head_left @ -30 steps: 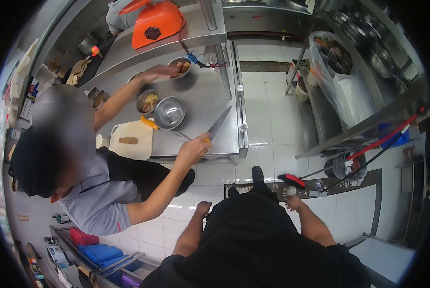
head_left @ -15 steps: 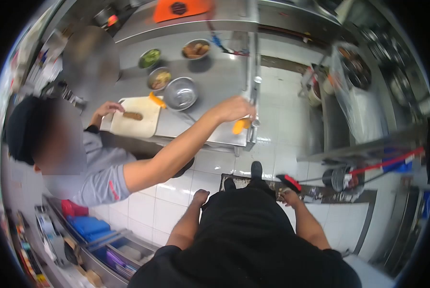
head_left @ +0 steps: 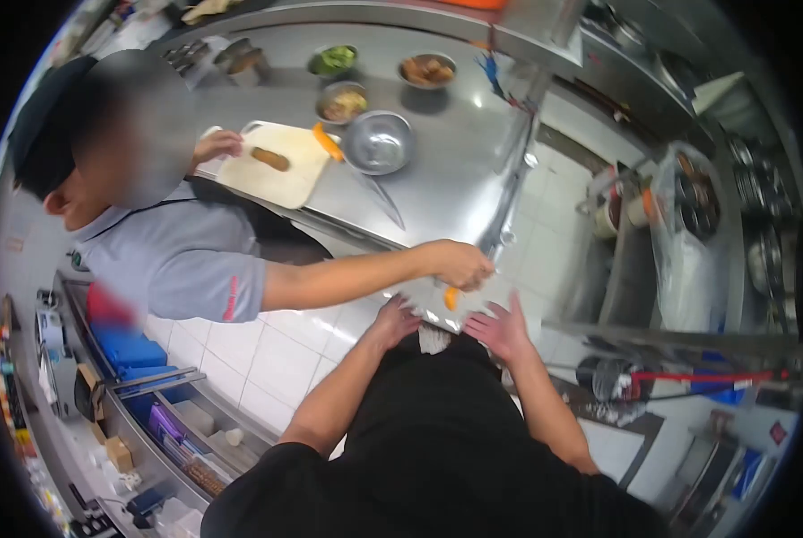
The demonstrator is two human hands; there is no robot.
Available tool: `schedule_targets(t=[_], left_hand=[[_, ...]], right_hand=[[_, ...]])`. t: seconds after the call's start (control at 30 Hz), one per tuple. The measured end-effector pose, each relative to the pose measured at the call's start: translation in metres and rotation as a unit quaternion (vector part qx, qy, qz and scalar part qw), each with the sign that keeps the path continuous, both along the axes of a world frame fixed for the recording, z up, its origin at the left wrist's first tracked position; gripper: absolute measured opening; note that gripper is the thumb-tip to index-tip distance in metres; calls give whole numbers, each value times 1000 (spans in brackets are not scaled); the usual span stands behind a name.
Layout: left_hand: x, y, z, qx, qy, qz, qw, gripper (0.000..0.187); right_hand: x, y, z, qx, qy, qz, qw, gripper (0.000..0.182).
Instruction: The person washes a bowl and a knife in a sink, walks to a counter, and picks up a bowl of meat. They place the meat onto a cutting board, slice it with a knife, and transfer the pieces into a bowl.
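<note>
My left hand (head_left: 394,323) is open, fingers apart, beside the near corner of the steel table (head_left: 473,170). On the other side of that corner my right hand (head_left: 502,332) is open too, palm turned inward and fingers spread. Nothing shows in either hand. Between and just above them, a co-worker's hand (head_left: 462,264) reaches out along the table edge. A small orange piece (head_left: 451,298) hangs below that hand, its kind too blurred to name.
A white cutting board (head_left: 285,170) bears a brown, elongated piece of food (head_left: 270,159). Near it lie a knife with an orange handle (head_left: 328,142), an empty-looking metal bowl (head_left: 379,143) and several food bowls. The co-worker (head_left: 186,260) stands at left; shelving (head_left: 688,260) is at right.
Both my hands have risen from my sides and opened in front of me at the table corner. My view has moved closer to the table; the co-worker's outstretched hand is now just ahead of mine.
</note>
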State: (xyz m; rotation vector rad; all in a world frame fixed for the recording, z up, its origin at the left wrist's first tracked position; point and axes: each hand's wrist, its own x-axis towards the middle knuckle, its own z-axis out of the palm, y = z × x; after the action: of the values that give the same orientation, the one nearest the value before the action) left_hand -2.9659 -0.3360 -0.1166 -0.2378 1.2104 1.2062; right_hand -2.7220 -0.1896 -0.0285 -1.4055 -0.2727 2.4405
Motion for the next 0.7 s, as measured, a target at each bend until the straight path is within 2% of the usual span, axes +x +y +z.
schedule_targets(t=[0.07,0.1,0.17,0.27,0.3,0.4,0.5,0.6,0.7], left_hand=[[25,31,12,-6,12,27,1000,57],[22,54,33,59,11,24,998,54],[40,47,74,152,-10,37,988,48],[33,37,63,51,-51,52,996,37],[41,36,69,85,-38,34,995,29],[41,46,97,130,-34,77,988,30],[32,39,81,157,-39,132,978,31],[25,44,88,231,66,103,965,34],[31,55,116,228,133,87,961,36]], right_hand=[[-31,-13,20,-101,58,45,992,107],[-38,-1,19,-88,64,32,994,107],[-29,-13,6,-100,56,18,993,106],[-40,0,23,40,30,23,998,102],[-41,-1,17,36,27,4,999,96],[-57,-6,18,60,-13,-20,998,87],[-58,3,20,117,-27,-29,992,79],[-64,11,25,212,-57,20,975,72],[-66,13,33,239,-70,19,968,68]])
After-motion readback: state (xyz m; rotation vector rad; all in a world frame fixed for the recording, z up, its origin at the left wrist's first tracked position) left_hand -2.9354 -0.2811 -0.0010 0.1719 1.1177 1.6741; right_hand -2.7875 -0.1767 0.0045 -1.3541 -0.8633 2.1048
